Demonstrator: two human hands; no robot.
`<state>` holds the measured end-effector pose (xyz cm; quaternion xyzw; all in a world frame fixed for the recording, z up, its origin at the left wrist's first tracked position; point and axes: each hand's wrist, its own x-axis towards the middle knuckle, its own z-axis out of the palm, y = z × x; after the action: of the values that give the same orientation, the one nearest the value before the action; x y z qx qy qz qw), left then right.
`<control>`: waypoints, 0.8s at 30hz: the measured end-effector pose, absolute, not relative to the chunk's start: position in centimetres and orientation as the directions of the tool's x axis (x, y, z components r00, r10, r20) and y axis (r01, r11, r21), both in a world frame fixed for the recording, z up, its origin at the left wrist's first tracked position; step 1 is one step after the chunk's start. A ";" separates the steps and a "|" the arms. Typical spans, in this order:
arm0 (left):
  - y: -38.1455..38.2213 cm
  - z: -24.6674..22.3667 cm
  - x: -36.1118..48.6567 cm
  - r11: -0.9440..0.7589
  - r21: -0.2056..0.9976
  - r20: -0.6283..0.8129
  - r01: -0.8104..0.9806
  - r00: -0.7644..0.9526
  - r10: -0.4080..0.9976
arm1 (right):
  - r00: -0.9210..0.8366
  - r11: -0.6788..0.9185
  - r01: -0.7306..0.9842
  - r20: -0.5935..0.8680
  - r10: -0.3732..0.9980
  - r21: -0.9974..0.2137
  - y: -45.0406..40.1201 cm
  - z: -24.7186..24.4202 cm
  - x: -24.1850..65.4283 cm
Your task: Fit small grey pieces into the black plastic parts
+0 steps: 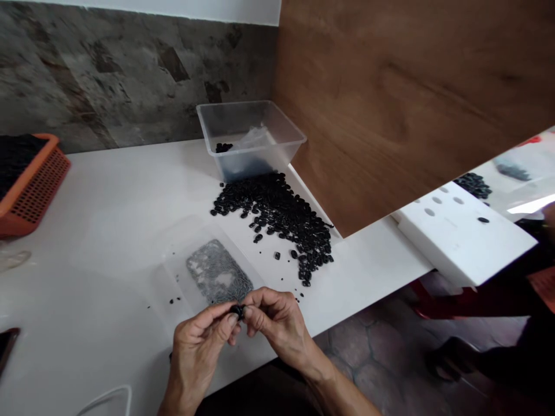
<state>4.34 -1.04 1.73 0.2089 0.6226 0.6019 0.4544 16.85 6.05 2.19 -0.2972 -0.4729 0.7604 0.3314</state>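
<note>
My left hand pinches a small black oval part between thumb and fingertips, above the table's front edge. From the other side, my right hand closes thumb and forefinger at the same part; whether a tiny piece is also between those fingers is hidden. Just beyond the hands lies a shallow clear tray holding many small grey metal pieces, perhaps pins or screws. A spread heap of black oval parts covers the table behind and to the right of the tray.
A clear plastic bin stands behind the heap. An orange basket of dark things sits at left, a dark phone-like object and white cable nearer. A brown wooden panel rises at right, with a white box beyond.
</note>
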 end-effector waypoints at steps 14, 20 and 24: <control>-0.8 2.1 4.5 0.253 0.925 -0.361 -0.285 -0.442 0.821 | -0.589 -0.253 -0.183 -0.101 0.802 -0.950 5.9 1.6 17.2; -0.3 1.9 3.7 0.300 0.849 -0.444 -0.435 -0.280 0.851 | -0.634 -0.397 -0.194 -0.194 0.749 -0.897 6.7 1.7 17.3; -0.4 2.1 3.2 0.352 0.785 -0.508 -0.509 -0.204 0.837 | -0.642 -0.424 -0.230 -0.191 0.743 -0.876 6.9 1.2 17.7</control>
<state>3.18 -0.42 2.10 0.1495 0.5481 0.5491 0.6130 17.68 6.94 1.24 -0.2913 -0.4401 0.7919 0.3072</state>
